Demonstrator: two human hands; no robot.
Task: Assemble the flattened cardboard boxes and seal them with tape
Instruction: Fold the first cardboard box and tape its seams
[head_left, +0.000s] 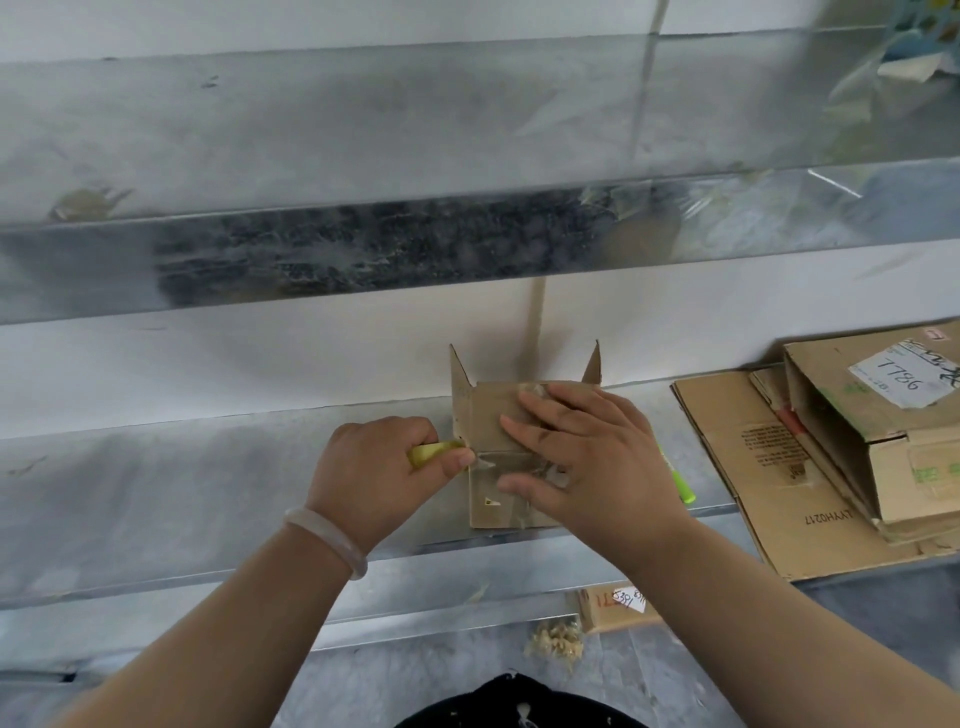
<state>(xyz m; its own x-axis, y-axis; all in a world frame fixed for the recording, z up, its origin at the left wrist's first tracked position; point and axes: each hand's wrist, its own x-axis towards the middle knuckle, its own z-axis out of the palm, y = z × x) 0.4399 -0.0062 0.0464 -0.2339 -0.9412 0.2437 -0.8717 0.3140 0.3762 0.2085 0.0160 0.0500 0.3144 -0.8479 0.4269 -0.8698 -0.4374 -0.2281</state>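
The small box (491, 415) sits bottom-up near the front edge of the bench (208, 493), about midway along it, with two flap corners sticking up at its far side. A strip of clear tape (514, 460) runs across the seam where the closed flaps meet. The right hand (587, 457) lies flat on top, fingers straight and spread, pressing the flaps down. The left hand (374, 467) is curled round a yellow tool (428, 452) at the box's left edge, thumb at the tape end; whether it is a cutter or a tape holder is unclear.

This looks like the cutting or finishing of the seam strip. To do it well, keep the flat hand's weight on the flaps so the seam stays closed, pull the tape taut over the edge, fold it down the side, then rub it flat.

A green pen (681, 488) lies just right of the box. Flattened boxes (753, 457) are stacked at the bench's right end.
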